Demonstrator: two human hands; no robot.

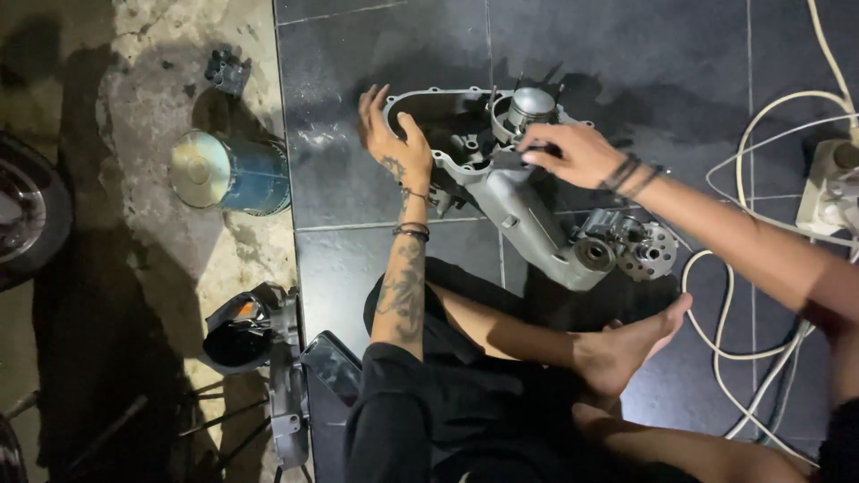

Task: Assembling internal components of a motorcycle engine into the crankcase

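Note:
A grey metal engine casing (514,192) lies on the dark tiled floor in front of me, with a cylinder and piston (530,107) at its far end and a toothed gear (649,252) at its near right end. My left hand (391,139) rests on the casing's left rim with the fingers spread. My right hand (573,152) pinches a small dark flat part (510,158) against the casing beside the cylinder. My bare feet (626,349) sit just below the casing.
A blue can with a shiny lid (228,172) lies on the rough concrete at left. A small metal part (227,72) sits above it. More engine pieces (259,335) lie near my left knee. White cables (743,340) and a power strip (832,192) run along the right.

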